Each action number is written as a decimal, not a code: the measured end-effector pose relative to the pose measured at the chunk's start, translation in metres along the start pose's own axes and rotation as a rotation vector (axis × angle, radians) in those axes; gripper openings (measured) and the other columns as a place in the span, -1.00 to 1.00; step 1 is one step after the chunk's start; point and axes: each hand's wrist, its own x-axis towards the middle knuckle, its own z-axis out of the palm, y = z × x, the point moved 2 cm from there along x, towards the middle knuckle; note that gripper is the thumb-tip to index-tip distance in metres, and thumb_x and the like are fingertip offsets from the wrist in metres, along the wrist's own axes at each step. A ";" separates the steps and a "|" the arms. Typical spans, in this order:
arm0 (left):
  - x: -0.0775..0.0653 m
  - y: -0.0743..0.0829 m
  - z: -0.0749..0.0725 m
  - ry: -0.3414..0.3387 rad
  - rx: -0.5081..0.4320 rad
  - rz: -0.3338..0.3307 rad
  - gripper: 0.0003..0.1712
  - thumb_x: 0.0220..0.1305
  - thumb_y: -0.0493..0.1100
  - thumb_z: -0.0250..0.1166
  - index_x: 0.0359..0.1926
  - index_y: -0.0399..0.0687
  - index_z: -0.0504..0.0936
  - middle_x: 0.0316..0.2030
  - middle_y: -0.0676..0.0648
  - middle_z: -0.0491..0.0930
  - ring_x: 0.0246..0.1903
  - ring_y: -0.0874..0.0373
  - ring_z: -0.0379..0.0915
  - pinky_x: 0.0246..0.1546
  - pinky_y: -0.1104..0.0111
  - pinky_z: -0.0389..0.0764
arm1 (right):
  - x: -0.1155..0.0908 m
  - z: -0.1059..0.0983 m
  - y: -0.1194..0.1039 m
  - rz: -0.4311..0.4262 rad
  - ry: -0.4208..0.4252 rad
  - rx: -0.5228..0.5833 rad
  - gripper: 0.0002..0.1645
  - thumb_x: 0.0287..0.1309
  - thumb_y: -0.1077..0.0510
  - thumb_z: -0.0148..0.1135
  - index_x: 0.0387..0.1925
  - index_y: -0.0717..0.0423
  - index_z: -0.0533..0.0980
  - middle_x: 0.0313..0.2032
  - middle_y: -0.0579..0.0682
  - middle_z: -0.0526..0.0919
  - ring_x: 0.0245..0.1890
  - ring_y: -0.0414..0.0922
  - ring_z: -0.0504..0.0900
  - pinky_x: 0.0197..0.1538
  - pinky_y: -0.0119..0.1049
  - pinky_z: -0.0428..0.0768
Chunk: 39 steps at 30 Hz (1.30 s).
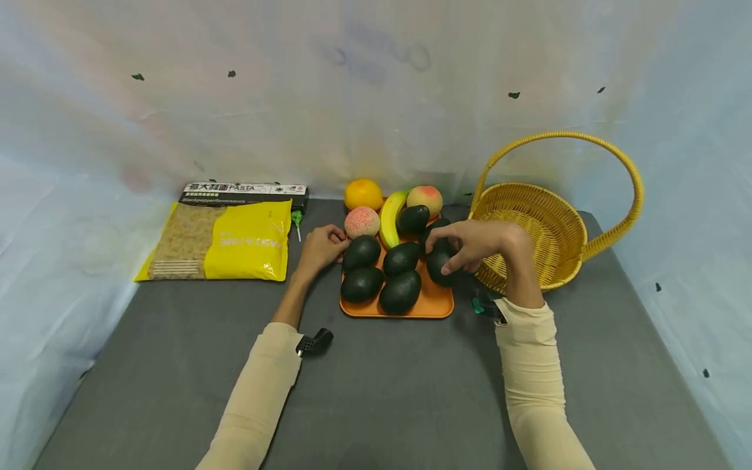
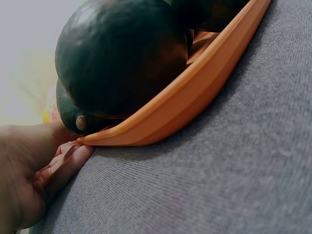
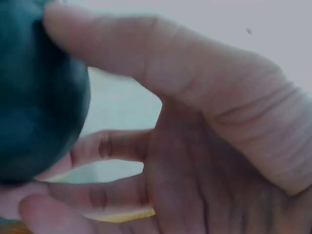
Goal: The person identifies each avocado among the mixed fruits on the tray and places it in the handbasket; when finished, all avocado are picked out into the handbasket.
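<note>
Just right of centre in the head view, the person's right hand (image 1: 478,241) grips a dark green, smooth, egg-shaped avocado (image 1: 440,264), thumb on one side and curled fingers on the other. This avocado is at the right side of a shallow orange rectangular tray (image 1: 437,305) in the middle of the frame; whether it is off the tray's surface I cannot tell. The left hand (image 1: 320,248), left of centre, pinches the tray's rim (the left wrist view shows this best, with fingertips right at the orange edge).

More dark green avocados (image 1: 401,292) crowd the tray's lower and middle part, one half hidden behind the right hand. Towards the tray's upper end are a curved yellow banana (image 1: 388,225), a round orange fruit (image 1: 362,195), a speckled pink peach (image 1: 361,222) and a yellow-and-red peach (image 1: 426,198).

Right of the tray stands a yellow woven basket (image 1: 549,245) with a tall arched handle. At the left of the frame, a glossy yellow pasta bag (image 1: 249,241) lies against a black-and-white printed box (image 1: 243,192), with a green-topped lollipop (image 1: 296,219) just beside them on the grey tabletop (image 1: 399,391).
</note>
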 end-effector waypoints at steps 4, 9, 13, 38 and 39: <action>0.002 0.002 0.006 -0.006 -0.020 0.009 -0.74 0.32 -0.10 0.41 -0.16 -0.23 0.69 -0.41 -0.23 0.75 -0.72 0.38 0.51 -0.60 0.52 0.59 | -0.025 -0.015 0.007 -0.023 0.106 0.028 -0.40 0.35 -0.01 0.39 0.35 -0.09 0.43 -0.15 0.15 0.57 -0.36 0.02 0.70 -0.14 -0.09 0.75; -0.001 0.003 0.011 -0.028 -0.042 -0.004 -0.75 0.32 -0.12 0.41 -0.17 -0.24 0.68 -0.41 -0.22 0.75 -0.72 0.38 0.51 -0.61 0.52 0.60 | -0.044 -0.017 0.021 -0.082 0.210 0.115 -0.38 0.35 0.04 0.40 0.35 -0.02 0.41 0.22 0.17 0.51 -0.26 0.08 0.78 -0.12 -0.09 0.79; -0.005 0.001 0.012 -0.030 -0.050 -0.023 -0.76 0.32 -0.12 0.41 -0.17 -0.23 0.68 -0.40 -0.22 0.75 -0.71 0.37 0.52 -0.60 0.50 0.61 | -0.051 -0.016 0.029 -0.165 0.320 0.083 -0.41 0.29 0.08 0.46 0.29 -0.04 0.46 0.18 0.11 0.52 -0.10 0.00 0.71 -0.04 -0.16 0.76; -0.001 -0.003 0.002 0.007 -0.017 -0.005 -0.75 0.32 -0.11 0.41 -0.17 -0.24 0.68 -0.40 -0.23 0.76 -0.71 0.37 0.52 -0.60 0.51 0.60 | -0.093 -0.029 0.078 -0.443 1.135 0.336 -0.32 0.13 0.49 0.38 0.29 0.30 0.39 0.19 -0.15 0.42 -0.06 -0.23 0.65 -0.13 -0.65 0.66; -0.002 -0.003 0.002 0.004 -0.016 -0.006 -0.75 0.32 -0.12 0.41 -0.17 -0.24 0.68 -0.39 -0.23 0.76 -0.71 0.37 0.52 -0.59 0.51 0.60 | -0.091 -0.030 0.080 -0.358 1.180 0.298 -0.32 0.16 0.41 0.41 0.31 0.23 0.43 0.20 -0.22 0.41 -0.08 -0.26 0.62 -0.14 -0.67 0.63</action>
